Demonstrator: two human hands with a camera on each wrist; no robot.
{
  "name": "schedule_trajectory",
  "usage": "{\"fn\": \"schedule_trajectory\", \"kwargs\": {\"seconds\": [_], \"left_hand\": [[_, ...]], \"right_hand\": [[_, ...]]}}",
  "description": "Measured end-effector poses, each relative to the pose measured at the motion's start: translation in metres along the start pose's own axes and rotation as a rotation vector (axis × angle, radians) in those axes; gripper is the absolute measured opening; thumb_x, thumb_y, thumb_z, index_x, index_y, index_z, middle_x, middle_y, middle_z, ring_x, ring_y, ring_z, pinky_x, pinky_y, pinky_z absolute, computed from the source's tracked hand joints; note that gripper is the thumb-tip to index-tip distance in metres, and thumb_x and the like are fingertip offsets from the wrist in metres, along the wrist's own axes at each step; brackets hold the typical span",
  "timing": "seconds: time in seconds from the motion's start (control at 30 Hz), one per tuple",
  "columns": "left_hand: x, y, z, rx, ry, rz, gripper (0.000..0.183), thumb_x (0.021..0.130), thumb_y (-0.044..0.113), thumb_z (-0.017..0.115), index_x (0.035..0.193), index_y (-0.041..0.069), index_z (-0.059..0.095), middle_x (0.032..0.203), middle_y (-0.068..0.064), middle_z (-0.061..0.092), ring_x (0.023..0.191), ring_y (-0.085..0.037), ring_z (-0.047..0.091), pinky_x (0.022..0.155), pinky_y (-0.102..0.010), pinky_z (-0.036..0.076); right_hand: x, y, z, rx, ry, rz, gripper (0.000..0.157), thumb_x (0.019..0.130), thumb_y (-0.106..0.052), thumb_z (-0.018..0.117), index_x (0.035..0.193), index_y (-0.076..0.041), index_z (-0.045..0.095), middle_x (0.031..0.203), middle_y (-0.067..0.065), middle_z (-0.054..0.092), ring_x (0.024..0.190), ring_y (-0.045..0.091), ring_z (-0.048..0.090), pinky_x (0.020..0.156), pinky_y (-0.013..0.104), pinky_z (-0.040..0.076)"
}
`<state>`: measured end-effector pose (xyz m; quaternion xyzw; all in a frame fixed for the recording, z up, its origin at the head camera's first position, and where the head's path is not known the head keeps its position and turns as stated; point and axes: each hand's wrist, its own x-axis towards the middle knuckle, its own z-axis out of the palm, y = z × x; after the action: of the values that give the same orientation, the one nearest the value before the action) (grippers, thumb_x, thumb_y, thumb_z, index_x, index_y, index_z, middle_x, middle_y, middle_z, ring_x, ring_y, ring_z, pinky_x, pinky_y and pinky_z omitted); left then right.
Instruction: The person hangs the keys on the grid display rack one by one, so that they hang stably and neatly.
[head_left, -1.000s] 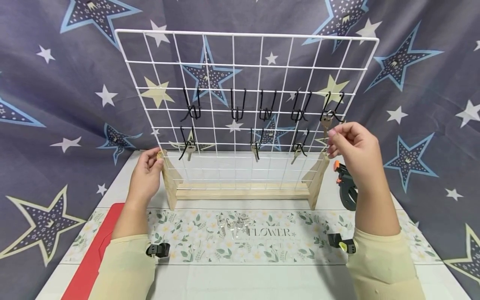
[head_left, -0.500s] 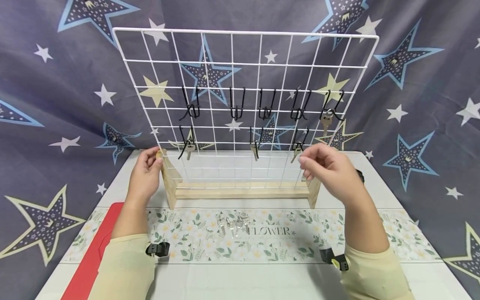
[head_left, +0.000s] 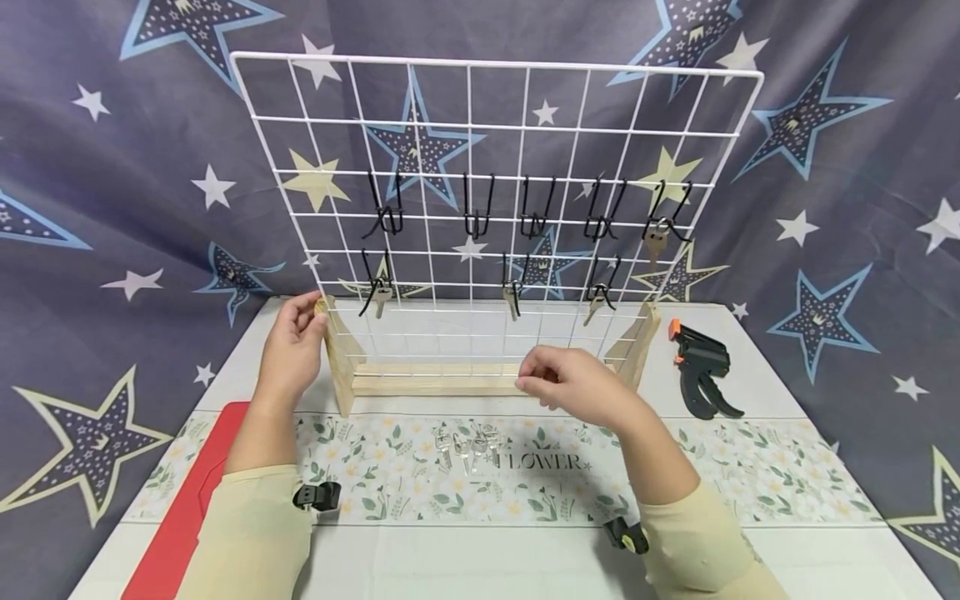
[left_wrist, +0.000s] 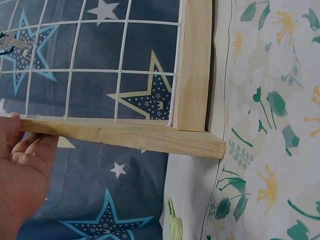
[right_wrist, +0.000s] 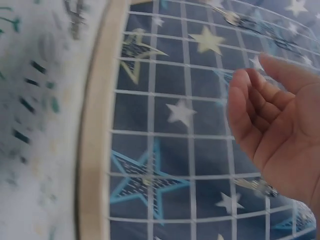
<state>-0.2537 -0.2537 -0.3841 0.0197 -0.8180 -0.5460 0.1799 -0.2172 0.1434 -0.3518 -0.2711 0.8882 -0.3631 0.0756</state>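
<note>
A white wire grid (head_left: 470, 125) stands in a wooden base (head_left: 435, 385), with several black hooks (head_left: 476, 218) in two rows. A key (head_left: 657, 242) hangs on the upper right hook; other keys hang from the lower hooks, including the left one (head_left: 381, 302). My left hand (head_left: 290, 354) grips the wooden left side piece (left_wrist: 125, 138), thumb and fingers on opposite faces of the board. In front of the base, my right hand (head_left: 577, 385) is in the air with loosely curled fingers and nothing in them. Several silver keys (head_left: 444, 450) lie on the table left of it.
On the right of the table lies a black clamp (head_left: 703, 371) with orange tips. A red flat piece (head_left: 191, 500) is beside my left forearm. A floral strip (head_left: 405, 492) runs across the white table, and a starry curtain (head_left: 847, 250) surrounds the back and sides.
My right hand has come away from the key on the upper right hook and moved left and down toward the table. My left hand stays on the stand's side.
</note>
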Motion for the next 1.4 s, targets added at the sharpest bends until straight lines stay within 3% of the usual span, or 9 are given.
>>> {"fn": "schedule_trajectory", "kwargs": {"seconds": [0.4,0.77,1.13,1.4], "left_hand": [[-0.002,0.002,-0.001,-0.009,-0.007,-0.001,0.045,0.106,0.022,0.042,0.148,0.009,0.036,0.148,-0.014,0.048,0.135,-0.020,0.047,0.115,-0.032,0.040],[-0.001,0.000,-0.002,-0.011,-0.012,0.010,0.045,0.106,0.024,0.042,0.148,0.009,0.036,0.148,-0.014,0.048,0.135,-0.021,0.047,0.114,-0.031,0.041],[0.002,-0.003,-0.001,-0.008,-0.023,0.010,0.045,0.106,0.017,0.040,0.149,0.006,0.034,0.150,-0.017,0.045,0.137,-0.027,0.044,0.115,-0.032,0.040],[-0.001,0.002,-0.001,-0.015,-0.021,-0.009,0.044,0.106,0.016,0.041,0.149,0.007,0.035,0.149,-0.015,0.046,0.137,-0.026,0.044,0.116,-0.036,0.038]], "right_hand": [[0.024,0.010,0.043,-0.137,-0.121,-0.009,0.007,0.096,-0.028,0.064,0.095,-0.021,0.064,0.072,-0.010,0.060,0.061,0.008,0.056,0.057,0.026,0.050],[0.044,0.017,0.065,-0.326,-0.229,0.007,0.009,0.093,-0.025,0.066,0.099,-0.017,0.066,0.087,-0.007,0.065,0.079,0.010,0.058,0.078,0.032,0.052],[0.054,0.023,0.082,-0.401,-0.327,0.100,0.016,0.089,-0.027,0.072,0.102,-0.019,0.066,0.097,-0.005,0.069,0.089,0.013,0.062,0.081,0.034,0.054],[0.058,0.032,0.094,-0.448,-0.337,0.129,0.023,0.083,-0.030,0.078,0.100,-0.020,0.067,0.088,-0.010,0.060,0.078,0.010,0.056,0.074,0.029,0.051]]}}
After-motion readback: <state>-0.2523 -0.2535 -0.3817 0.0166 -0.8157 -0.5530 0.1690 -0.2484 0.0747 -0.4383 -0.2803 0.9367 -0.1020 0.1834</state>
